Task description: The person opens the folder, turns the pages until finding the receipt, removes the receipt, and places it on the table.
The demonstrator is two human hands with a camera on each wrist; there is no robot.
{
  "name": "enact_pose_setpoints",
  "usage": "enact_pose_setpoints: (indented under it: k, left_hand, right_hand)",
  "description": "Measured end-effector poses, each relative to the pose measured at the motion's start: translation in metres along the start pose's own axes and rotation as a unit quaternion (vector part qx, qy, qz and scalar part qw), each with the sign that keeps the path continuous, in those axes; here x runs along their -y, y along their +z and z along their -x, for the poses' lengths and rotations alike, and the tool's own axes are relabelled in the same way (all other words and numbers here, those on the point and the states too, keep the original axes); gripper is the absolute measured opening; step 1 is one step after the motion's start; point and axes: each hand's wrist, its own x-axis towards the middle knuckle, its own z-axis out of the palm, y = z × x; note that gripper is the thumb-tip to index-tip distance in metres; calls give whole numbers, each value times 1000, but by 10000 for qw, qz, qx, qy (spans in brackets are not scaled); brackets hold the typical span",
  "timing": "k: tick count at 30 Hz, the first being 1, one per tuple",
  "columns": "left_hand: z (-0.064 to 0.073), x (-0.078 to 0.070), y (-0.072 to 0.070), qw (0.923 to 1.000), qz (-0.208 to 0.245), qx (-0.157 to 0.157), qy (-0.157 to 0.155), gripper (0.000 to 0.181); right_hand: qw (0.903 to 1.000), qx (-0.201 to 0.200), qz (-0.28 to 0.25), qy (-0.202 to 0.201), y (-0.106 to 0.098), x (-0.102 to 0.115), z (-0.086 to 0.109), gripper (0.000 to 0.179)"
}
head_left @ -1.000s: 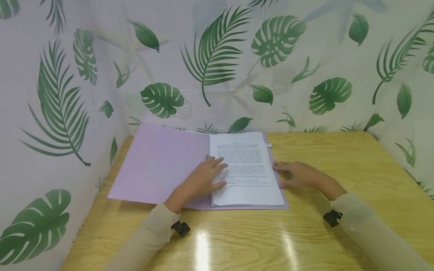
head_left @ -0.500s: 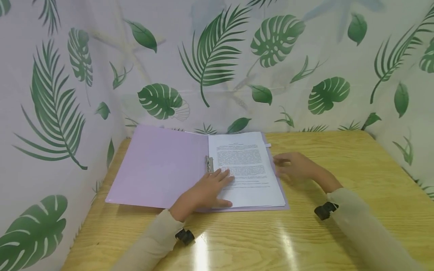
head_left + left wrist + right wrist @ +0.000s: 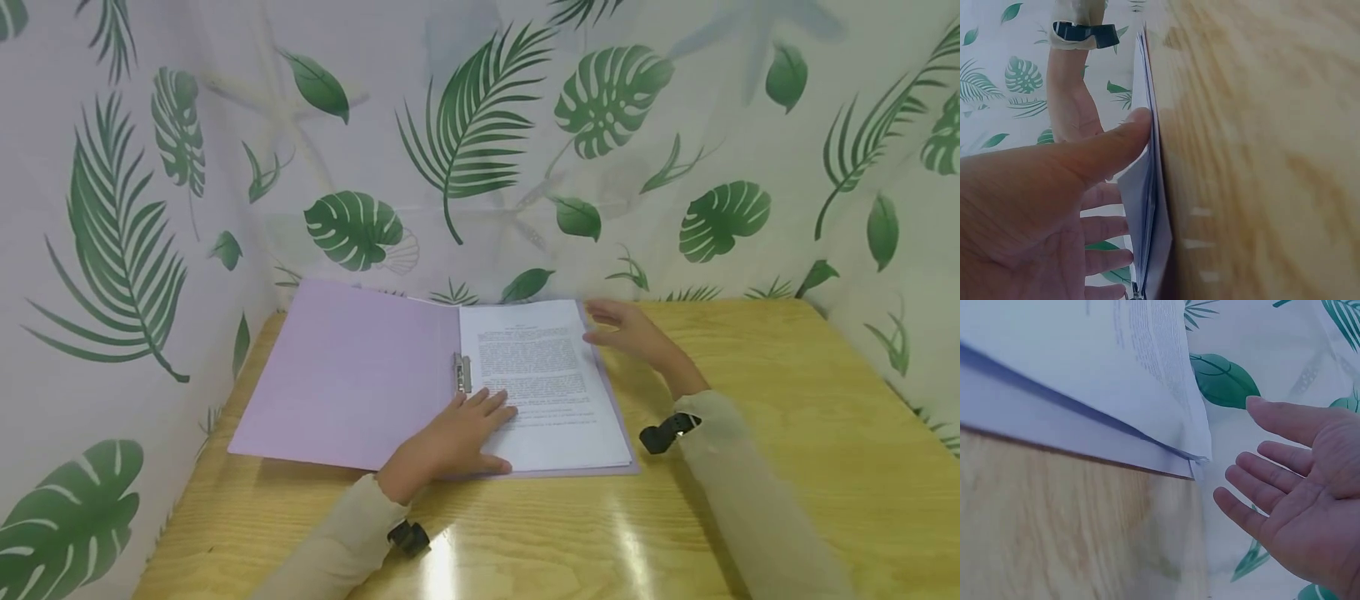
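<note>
A lilac folder point(image 3: 345, 375) lies open on the wooden table, its cover spread to the left. Printed sheets point(image 3: 558, 442) are stacked on its right half, beside a metal clip point(image 3: 462, 373) at the spine. My left hand point(image 3: 453, 433) rests on the lower left of the sheets with fingers spread; in the left wrist view its thumb point(image 3: 1129, 134) touches the stack's near edge. At the upper right corner of the sheets point(image 3: 1147, 381), my right hand point(image 3: 630, 333) is held with loosely extended fingers. The right wrist view shows that hand point(image 3: 1297, 481) apart from the paper, holding nothing.
The wooden table point(image 3: 765, 400) extends to the right of the folder and toward the front. A white leaf-patterned cloth point(image 3: 480, 108) stands as a backdrop behind and at both sides. Black camera straps sit on both wrists.
My right hand has moved along the folder's right edge, away from me, to the upper corner. The left hand has slid down the sheets, uncovering the metal clip.
</note>
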Motion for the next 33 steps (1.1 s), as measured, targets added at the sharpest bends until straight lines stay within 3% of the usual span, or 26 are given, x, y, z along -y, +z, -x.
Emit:
enact_pose_setpoints:
  k: [9,14,21,33]
  left_hand:
    - [3,3,7,9999,-96,-65,80,81]
    - [5,5,3,9999,-85,-29,141,82]
    - [5,9,-6,9996,60,-63,285,81]
    - [0,10,-5,9996,57,-50,258,82]
  right_hand:
    - [9992,71,-314,217,13,-12,-6,75]
    - [9985,90,-470,252,19,-16,-9,77]
    - [9984,195,-354,392,19,-14,-11,80]
    - [9979,328,-91,543,12,-15,-16,81]
